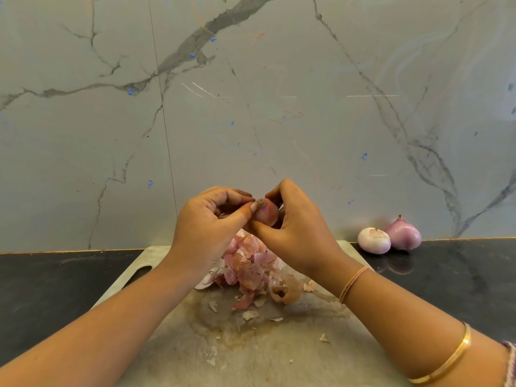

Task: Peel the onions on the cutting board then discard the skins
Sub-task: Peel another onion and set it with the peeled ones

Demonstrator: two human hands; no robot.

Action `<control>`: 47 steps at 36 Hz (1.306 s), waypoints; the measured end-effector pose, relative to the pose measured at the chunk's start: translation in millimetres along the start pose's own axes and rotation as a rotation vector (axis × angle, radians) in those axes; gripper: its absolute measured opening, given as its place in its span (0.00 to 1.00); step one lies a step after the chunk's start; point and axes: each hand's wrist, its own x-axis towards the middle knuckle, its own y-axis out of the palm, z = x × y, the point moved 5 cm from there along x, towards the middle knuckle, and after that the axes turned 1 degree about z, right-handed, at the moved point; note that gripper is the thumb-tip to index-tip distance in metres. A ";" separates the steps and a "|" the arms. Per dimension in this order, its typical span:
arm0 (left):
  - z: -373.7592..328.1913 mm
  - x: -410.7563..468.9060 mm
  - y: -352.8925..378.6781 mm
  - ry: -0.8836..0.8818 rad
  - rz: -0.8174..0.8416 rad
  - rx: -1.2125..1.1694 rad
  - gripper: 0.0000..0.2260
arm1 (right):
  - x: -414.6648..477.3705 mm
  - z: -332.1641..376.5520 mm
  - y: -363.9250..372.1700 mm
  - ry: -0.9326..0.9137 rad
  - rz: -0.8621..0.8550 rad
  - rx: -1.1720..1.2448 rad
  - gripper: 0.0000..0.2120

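Observation:
A small reddish onion (266,212) with its papery skin still on is held in the air above the cutting board (279,344). My right hand (296,233) grips it from the right and below. My left hand (206,227) pinches its dry tip between thumb and fingers. Under my hands a heap of pink and brown onion skins (251,266) lies on the worn, pale board, with small scraps scattered toward the near edge. Two peeled onions (389,239) sit side by side on the dark counter to the right, against the wall.
The board lies on a black countertop (55,289) with its handle cut-out at the left. A grey marble wall (251,107) rises right behind the counter. Bangles are on my right forearm.

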 end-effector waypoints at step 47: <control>8.1 5.5 -3.5 -0.023 0.077 0.058 0.07 | 1.5 -8.0 3.4 0.043 0.146 0.031 0.20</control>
